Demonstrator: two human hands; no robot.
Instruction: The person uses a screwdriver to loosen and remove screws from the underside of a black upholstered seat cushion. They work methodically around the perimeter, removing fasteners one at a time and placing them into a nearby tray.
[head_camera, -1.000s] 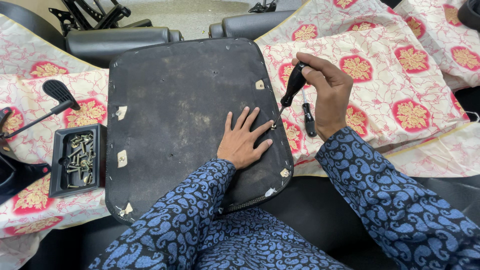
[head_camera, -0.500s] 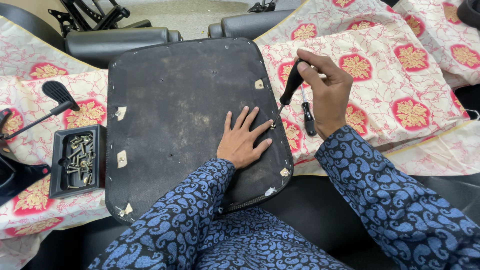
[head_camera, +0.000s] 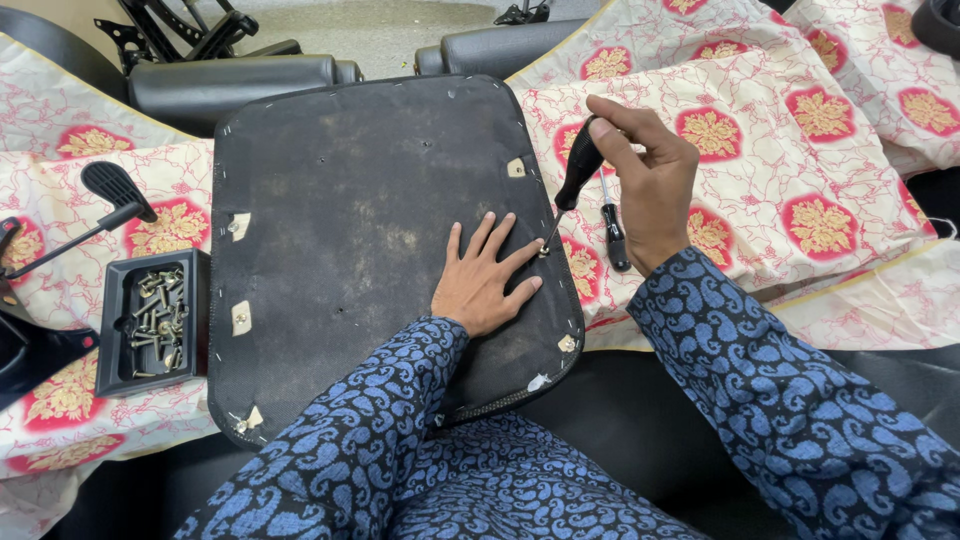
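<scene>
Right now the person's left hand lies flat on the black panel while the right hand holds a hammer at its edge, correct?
Not quite: the head view shows the right hand holding a screwdriver, not a hammer. The left hand does lie flat on the black panel.

Black panel (head_camera: 370, 230), floral cloth (head_camera: 800, 150) (pink, cream), blue paisley sleeves (head_camera: 780, 400)

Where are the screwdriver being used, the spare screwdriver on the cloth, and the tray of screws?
screwdriver in use (head_camera: 580, 165), head view, on its black handle.
spare screwdriver (head_camera: 617, 245), head view, on its black handle lying on the cloth.
tray of screws (head_camera: 112, 340), head view, on its black left wall.
</scene>
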